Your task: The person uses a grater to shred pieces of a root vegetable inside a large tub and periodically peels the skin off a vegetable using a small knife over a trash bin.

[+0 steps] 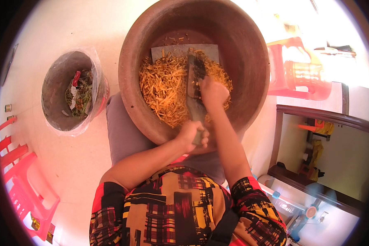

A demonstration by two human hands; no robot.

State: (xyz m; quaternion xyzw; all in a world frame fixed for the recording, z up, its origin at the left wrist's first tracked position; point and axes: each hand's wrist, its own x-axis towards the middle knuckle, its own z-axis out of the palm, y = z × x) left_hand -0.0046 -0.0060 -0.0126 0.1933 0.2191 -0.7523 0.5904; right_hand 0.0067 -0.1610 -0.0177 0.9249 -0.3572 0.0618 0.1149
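A wide brown basin (pixel 129 82) stands in front of me, close against my legs. Thin yellow-orange shreds (pixel 162 92) are heaped inside it. Across the heap lies a long, dark grater-like board (pixel 192 96), tilted with its handle toward me. My left hand (pixel 189 136) is wrapped round that handle at the basin's near rim. Over the board's right edge, my right hand (pixel 214 94) is closed and slightly blurred; whatever its fingers hold is hidden. A flat grey sheet (pixel 211 50) sticks out from under the shreds at the far side.
To the left is a bucket (pixel 52 82) lined with clear plastic, holding green scraps and a red wrapper. A pink plastic chair (pixel 30 192) is at the lower left, and a red plastic stool (pixel 305 78) at the right. Dark wood-framed glass (pixel 328 115) and a light-blue frame (pixel 305 209) stand at the right.
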